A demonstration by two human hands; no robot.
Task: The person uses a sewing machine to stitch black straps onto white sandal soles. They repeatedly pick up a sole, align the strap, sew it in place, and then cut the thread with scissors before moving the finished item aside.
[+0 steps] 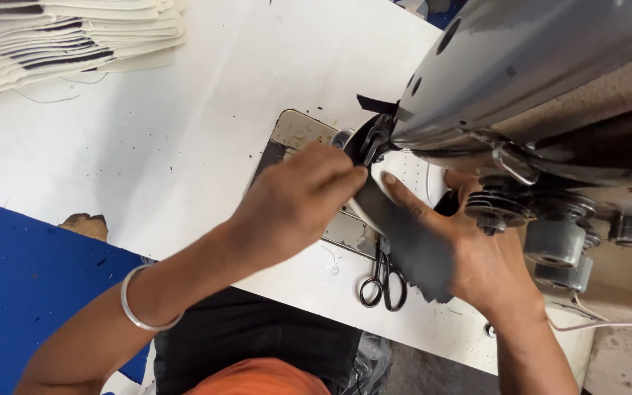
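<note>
Dark fabric [411, 249], a grey-black piece, lies on the white table [184, 146] right at the front of the sewing machine [535, 80], running from under the machine's head down toward the table's near edge. That machine is the biggest thing here, a grey metal body leaning over the right side, with round knobs and discs [495, 208] along its lower face. The table beneath it is speckled with dark marks and loose threads. At the far left corner sits a stack of cream-coloured cut pieces [60, 36] with dark stripes, fanned slightly. A blue panel [31, 285] shows below the table's left edge.

Both hands work close together at the needle area. The left hand [294, 201] has its fingers bunched and curled, pinching the upper edge of the fabric just beside a black strip [374, 106] near the presser foot; a silver bangle [140, 307] circles that wrist. The right hand [469, 252] lies flat and open on the fabric, fingers stretched toward the needle, pressing it down rather than gripping.

Black-handled scissors [383, 281] rest on the table just below the fabric, between the two forearms. I see no container on the table.
</note>
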